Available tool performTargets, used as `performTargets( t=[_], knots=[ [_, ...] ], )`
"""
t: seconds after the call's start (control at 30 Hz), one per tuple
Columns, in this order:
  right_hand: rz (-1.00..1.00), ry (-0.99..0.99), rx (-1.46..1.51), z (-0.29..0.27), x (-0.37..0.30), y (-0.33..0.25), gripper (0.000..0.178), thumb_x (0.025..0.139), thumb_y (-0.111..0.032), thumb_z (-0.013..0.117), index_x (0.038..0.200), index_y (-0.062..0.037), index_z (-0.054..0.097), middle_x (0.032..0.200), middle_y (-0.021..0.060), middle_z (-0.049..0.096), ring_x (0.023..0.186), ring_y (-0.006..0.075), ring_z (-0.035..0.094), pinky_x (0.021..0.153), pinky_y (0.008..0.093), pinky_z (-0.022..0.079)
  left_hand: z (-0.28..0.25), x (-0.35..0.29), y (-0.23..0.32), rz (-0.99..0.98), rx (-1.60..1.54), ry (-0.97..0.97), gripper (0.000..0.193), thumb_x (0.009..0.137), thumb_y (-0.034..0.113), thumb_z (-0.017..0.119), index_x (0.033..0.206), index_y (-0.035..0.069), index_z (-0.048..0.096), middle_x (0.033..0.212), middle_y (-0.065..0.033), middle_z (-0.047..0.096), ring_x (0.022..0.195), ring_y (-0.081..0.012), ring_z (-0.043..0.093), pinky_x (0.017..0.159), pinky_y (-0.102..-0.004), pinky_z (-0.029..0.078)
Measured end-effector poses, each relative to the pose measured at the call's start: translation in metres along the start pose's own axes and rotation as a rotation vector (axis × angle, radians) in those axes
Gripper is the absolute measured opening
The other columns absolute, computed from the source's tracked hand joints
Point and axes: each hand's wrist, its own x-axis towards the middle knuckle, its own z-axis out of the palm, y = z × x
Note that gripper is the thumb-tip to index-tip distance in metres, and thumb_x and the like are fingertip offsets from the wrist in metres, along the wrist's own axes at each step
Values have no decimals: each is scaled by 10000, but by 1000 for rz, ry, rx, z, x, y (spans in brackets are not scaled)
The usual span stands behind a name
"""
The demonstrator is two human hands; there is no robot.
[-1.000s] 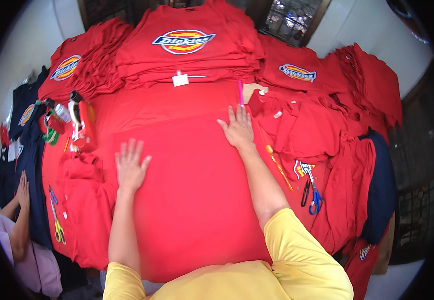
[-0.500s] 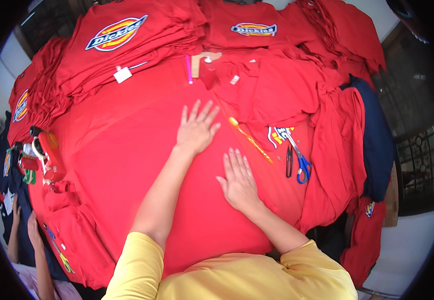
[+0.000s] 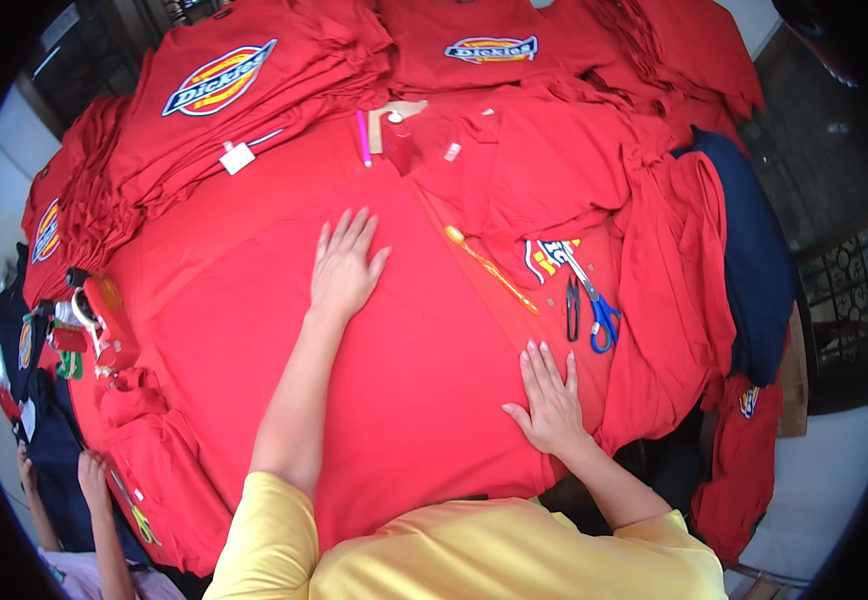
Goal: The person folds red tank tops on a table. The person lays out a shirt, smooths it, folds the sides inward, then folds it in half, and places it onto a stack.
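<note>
A red shirt (image 3: 424, 400) lies spread flat in front of me over the work surface. My left hand (image 3: 346, 268) presses palm down on its upper middle, fingers stretched out. Farther right and nearer to me, my right hand (image 3: 552, 405) rests flat by the shirt's right edge, fingers up and thumb apart. Neither hand holds anything. Beyond the right hand lie blue-handled scissors (image 3: 602, 320), small black thread snips (image 3: 572, 308) and an orange toothbrush-like stick (image 3: 494, 270). Part of a printed logo (image 3: 549, 258) shows under the scissors' blades.
Stacks of red shirts with logos (image 3: 244, 110) line the far side. A red tape dispenser (image 3: 109, 320) stands at the left, near yellow-handled scissors (image 3: 142, 522). At far left, another person's hands (image 3: 94, 480) touch dark cloth. Navy cloth (image 3: 749, 270) hangs at the right.
My hands have slid apart over the shirt: the left one moved leftward, the right one rightward and a little nearer to me. The view has shifted slightly.
</note>
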Motion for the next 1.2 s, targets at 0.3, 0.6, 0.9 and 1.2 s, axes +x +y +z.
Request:
performTargets(
  t=[0.3, 0.6, 0.9, 1.2],
  knots=[
    [-149, 144, 33, -6, 45, -60, 574, 896, -226, 593, 1396, 4, 433, 1469, 174, 404, 1419, 357, 278, 1154, 593, 106, -106, -267, -43, -519, 125, 147, 430, 891, 158, 625, 1300, 42, 564, 1385, -127, 516, 1361, -333, 388, 1141, -507, 266],
    [-907, -38, 624, 39, 260, -348, 349, 907, 65, 449, 1206, -27, 606, 1103, 180, 619, 839, 279, 649, 759, 383, 542, -160, -392, -15, -998, 46, 455, 270, 840, 98, 672, 1101, 30, 653, 1011, -141, 606, 917, -311, 584, 786, -385, 475],
    [-817, -34, 548, 91, 390, -460, 43, 815, -62, 641, 852, -42, 650, 885, 172, 613, 906, 352, 611, 804, 429, 475, -145, -373, -39, -1204, 394, 435, 435, 852, 315, 673, 1228, 98, 644, 935, -95, 503, 887, -260, 491, 785, -389, 410],
    [-680, -570, 690, 79, 389, -458, 208, 902, -98, 615, 1101, -43, 636, 1010, 65, 658, 735, 134, 580, 628, 297, 486, -155, -358, -50, -1024, 96, 309, 250, 824, 270, 729, 887, 64, 604, 885, -91, 556, 868, -264, 548, 782, -382, 423]
  ],
)
